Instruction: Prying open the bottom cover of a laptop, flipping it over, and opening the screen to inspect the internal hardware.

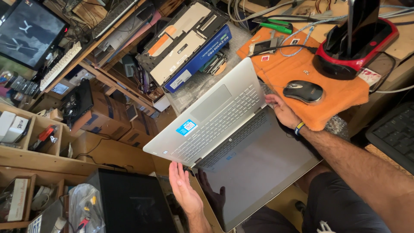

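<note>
Head view, looking down.

Item: silver laptop [224,125], lid open wide, keyboard half tilted up toward the far left, dark screen [263,172] lying toward the near right over the person's lap. The screen is unlit. Held in the air at the edge of the worktop [198,88], not resting flat on it.

Left hand [183,185]: open, palm flat, fingers straight, pressed against the near left edge by the hinge; it closes around nothing.

Right hand [282,110]: fingers curled loosely on the far right edge by the hinge, steadying the machine; a striped wristband [299,127] on that wrist.

State of work, as judged: the laptop is opened and supported between both hands; it is not yet set down, and no cover or screw looks removed.

Surroundings: orange cloth [302,71] at the far right carrying a black mouse [303,91]; red and black stand [355,43] beyond it; blue box [200,58] under a stack of boards at the far middle; wooden shelves [39,151] at the left.
</note>
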